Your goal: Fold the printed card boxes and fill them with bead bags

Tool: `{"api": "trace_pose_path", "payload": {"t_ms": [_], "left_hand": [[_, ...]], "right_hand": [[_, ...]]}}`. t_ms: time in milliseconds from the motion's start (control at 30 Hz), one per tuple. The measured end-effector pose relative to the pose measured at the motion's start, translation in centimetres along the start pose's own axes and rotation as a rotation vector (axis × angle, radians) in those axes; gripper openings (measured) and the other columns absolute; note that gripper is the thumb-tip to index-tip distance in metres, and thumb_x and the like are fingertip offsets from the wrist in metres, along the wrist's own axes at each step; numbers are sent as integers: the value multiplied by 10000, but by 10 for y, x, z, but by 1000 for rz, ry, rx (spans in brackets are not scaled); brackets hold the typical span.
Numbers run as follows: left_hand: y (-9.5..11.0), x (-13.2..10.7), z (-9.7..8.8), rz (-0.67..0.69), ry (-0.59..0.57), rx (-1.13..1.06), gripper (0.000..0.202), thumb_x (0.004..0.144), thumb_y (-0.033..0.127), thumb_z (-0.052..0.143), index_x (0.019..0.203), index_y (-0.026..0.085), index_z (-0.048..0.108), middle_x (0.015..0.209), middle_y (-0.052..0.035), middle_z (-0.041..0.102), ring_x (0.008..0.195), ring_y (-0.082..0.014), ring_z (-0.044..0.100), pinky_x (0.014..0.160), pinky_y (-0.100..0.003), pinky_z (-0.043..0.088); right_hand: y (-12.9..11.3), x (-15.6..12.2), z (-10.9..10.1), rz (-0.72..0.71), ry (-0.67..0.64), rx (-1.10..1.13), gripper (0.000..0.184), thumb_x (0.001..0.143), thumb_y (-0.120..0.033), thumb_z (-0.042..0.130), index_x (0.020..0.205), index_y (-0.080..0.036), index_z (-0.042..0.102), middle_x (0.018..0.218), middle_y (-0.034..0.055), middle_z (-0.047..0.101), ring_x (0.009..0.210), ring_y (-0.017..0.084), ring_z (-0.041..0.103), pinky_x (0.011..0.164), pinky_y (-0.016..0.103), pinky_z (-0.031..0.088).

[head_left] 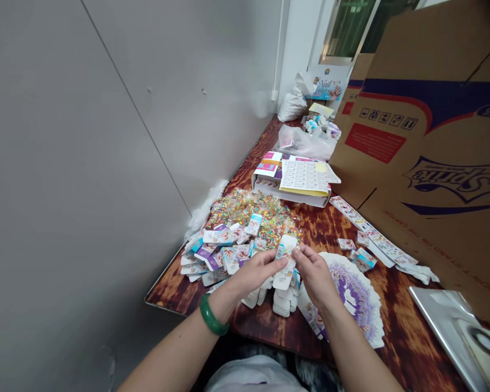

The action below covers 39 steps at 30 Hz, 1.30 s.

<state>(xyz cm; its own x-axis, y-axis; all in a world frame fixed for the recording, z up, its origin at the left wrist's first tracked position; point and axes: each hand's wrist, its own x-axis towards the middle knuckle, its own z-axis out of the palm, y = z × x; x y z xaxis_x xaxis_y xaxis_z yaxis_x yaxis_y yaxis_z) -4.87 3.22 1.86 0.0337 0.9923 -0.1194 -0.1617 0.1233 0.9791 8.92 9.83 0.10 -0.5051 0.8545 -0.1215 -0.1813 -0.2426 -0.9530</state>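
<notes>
Between my two hands is a small printed cardboard carton (287, 268), white at both end flaps. My left hand (255, 273), with a green bangle on its wrist, pinches the carton's left edge. On the opposite edge, the fingers of my right hand (315, 276) are closed around the carton's side. Below it, white carton ends (283, 302) are stacked near the table's front edge. Left of my hands lies a heap of small printed boxes (218, 254). A fan of flat purple-and-white cartons (369, 296) spreads out beside and partly under my right forearm.
Behind the boxes lies a pile of small clear packets with colourful contents (265, 209). Beyond are a white box with printed sheets (304, 177) and plastic bags (308, 142). A large cardboard carton (433, 141) borders the right; a grey wall (147, 136) borders the left.
</notes>
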Motion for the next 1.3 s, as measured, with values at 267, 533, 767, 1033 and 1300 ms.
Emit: {"api": "trace_pose_path", "payload": {"t_ms": [267, 533, 767, 1033, 1300], "left_hand": [[-2, 4, -3, 3, 182, -121, 415, 665, 282, 704, 1039, 168, 565, 804, -1, 575, 683, -116, 550, 609, -217, 433], [0, 0, 1, 109, 162, 43, 403, 749, 267, 626, 1126, 234, 488, 878, 9, 493, 556, -38, 449, 496, -168, 352], [2, -1, -8, 22, 7, -41, 273, 788, 316, 585, 1012, 222, 461, 898, 6, 501, 694, -87, 498, 541, -172, 378], [-1, -2, -14, 89, -25, 107, 204, 795, 290, 555, 961, 199, 480, 923, -9, 512, 782, -123, 520, 643, -227, 427], [-9, -3, 15, 138, 238, 692, 629, 731, 223, 581, 1289, 146, 299, 1296, -161, 420, 1194, -273, 415, 994, -429, 328]], "right_hand": [[-2, -5, 14, -129, 93, 10, 344, 646, -340, 735, 928, -214, 584, 828, 6, 662, 784, 167, 596, 716, 281, 452], [3, -6, 13, -195, 200, -32, 310, 635, -301, 744, 899, -212, 608, 794, 2, 647, 741, 154, 593, 697, 284, 462], [3, -9, 14, -175, 117, 24, 389, 660, -318, 723, 1014, -234, 584, 819, 0, 652, 732, 151, 594, 678, 282, 467], [1, -5, 6, -236, 43, -284, 183, 682, -334, 692, 618, -171, 636, 591, -8, 556, 570, 119, 487, 549, 246, 395], [4, 0, 14, -269, 216, -159, 390, 670, -307, 703, 1042, -221, 620, 838, 25, 663, 737, 170, 601, 647, 291, 479]]}}
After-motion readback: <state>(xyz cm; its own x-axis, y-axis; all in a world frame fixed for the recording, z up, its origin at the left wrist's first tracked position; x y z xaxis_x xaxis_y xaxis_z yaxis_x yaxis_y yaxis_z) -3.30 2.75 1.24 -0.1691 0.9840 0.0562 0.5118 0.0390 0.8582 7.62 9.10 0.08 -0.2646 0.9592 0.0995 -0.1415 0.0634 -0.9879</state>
